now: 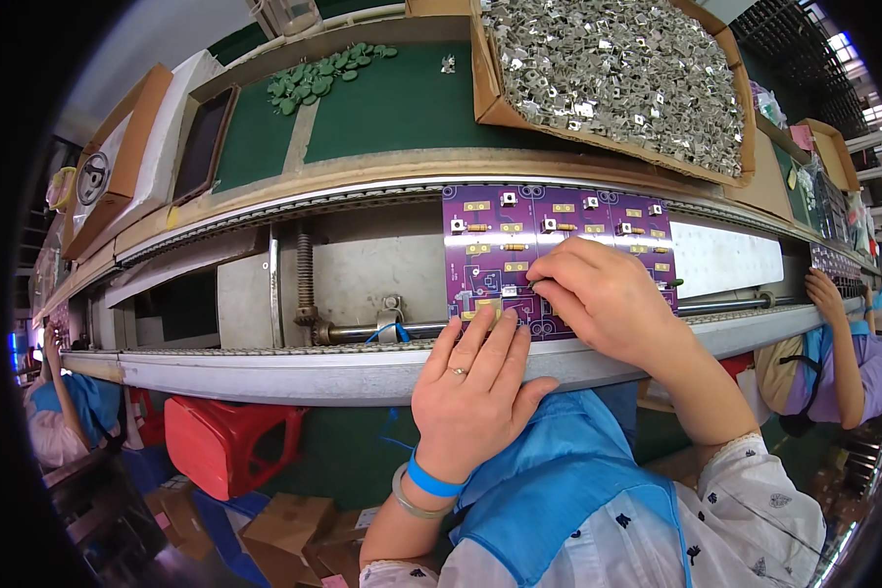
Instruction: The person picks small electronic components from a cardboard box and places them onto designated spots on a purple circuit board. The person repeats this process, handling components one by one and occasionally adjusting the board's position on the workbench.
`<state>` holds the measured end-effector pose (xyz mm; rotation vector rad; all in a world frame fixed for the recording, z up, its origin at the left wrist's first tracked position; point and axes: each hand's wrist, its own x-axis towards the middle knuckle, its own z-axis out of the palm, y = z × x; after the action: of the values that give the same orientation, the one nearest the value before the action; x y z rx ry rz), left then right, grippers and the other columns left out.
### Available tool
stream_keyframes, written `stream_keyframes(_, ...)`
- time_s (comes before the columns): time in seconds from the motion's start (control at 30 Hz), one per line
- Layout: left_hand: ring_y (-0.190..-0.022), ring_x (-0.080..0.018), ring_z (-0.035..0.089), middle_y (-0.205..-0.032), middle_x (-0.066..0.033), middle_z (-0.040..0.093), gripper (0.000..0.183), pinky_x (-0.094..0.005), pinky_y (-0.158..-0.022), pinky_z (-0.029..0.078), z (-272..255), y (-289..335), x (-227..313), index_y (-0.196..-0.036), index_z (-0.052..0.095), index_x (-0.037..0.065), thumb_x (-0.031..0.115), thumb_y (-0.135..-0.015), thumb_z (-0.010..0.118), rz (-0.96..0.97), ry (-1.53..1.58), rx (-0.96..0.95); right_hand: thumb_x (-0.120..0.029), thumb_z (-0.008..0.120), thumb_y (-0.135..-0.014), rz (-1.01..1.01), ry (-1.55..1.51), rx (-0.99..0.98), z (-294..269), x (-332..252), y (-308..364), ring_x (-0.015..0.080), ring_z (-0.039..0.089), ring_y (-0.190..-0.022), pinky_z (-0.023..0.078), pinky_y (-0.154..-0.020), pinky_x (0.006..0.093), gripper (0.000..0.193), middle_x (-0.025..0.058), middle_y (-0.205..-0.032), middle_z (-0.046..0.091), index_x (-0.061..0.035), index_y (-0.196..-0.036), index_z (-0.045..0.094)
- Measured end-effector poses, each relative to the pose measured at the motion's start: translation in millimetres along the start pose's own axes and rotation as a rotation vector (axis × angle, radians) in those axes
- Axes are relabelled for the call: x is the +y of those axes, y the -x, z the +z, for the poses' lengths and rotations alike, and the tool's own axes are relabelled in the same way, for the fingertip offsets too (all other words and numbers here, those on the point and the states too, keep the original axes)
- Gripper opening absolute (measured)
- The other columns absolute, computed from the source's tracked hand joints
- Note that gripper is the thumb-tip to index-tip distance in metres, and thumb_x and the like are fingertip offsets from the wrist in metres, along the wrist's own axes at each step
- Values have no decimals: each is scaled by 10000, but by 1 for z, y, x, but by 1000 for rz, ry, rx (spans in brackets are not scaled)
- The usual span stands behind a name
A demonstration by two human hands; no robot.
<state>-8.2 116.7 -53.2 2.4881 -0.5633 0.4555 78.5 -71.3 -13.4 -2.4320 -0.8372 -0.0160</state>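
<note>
Blue garment (559, 480) shows below hands (475, 392) (603, 299) at circuit board (519, 216).

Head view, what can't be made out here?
All in the head view:
What the bare right hand pinches, if anything: too small, screened by the hand itself.
Patch of the purple rectangular circuit board under that hand: hidden by it.
Far end of the brown cardboard box: cut off by the upper edge.

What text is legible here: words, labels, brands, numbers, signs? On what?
None I can quote.
Purple circuit board: white printed markings, too small to read.
Cardboard tray of metal parts: no lettering I can make out on its near wall.
Brown carton on the floor: too blurred to tell.
Blue wristband: no lettering visible.
</note>
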Motion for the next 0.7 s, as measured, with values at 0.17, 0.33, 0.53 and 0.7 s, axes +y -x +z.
stream_keyframes(0.17,-1231,-290,632,-1239,-109,694,464,-465,-1043,476,1,0,0,-1119,745,57,462,-902,684,11,-5,10,-69,688,-875,14,-14,8,4,-1,1,338,665,-807,537,-694,417,104,130,-909,660,-30,-967,658)
stream_keyframes(0.33,-1228,-293,634,-1226,-114,697,479,-449,-1038,485,2,0,-1,-1117,745,55,473,-888,698,18,-1,17,-54,695,-867,1,-33,85,13,0,2,339,655,-786,521,-679,422,95,131,-882,652,-31,-943,642)
stream_keyframes(0.53,-1217,-302,640,-1215,-118,699,487,-444,-1034,495,1,-2,-1,-1116,742,49,470,-873,716,28,5,6,-52,704,-861,-22,-12,109,15,0,2,331,653,-775,521,-669,413,105,129,-854,638,-28,-938,637)
stream_keyframes(0.7,-1204,-304,648,-1217,-119,698,484,-446,-1033,497,0,-3,-1,-1109,743,48,466,-865,726,25,13,4,-58,692,-866,-50,5,100,16,1,1,340,658,-780,535,-675,421,104,135,-876,646,-15,-930,622)
